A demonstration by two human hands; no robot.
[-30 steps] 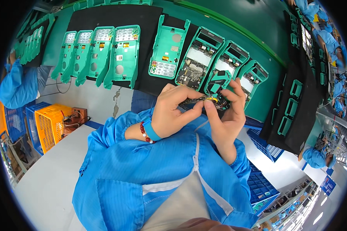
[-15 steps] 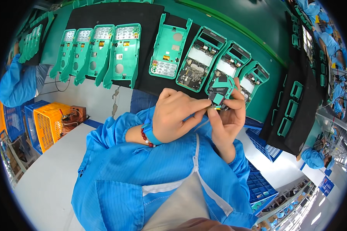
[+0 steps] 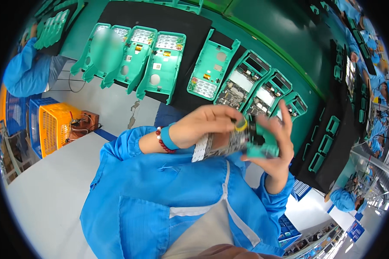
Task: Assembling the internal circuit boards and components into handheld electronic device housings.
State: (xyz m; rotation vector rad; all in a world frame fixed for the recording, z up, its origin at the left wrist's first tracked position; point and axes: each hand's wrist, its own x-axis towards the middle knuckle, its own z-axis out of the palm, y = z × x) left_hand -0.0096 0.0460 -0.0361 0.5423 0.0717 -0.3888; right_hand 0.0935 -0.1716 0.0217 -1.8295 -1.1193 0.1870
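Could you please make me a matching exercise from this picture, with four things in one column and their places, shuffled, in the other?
Things
1. beaded bracelet
2. orange crate
3. circuit board
4. green part

Places
A. in the right hand
B. around the left wrist
C. toward the picture's left side
D. in the left hand

Right pairs: 1-B, 2-C, 3-D, 4-A
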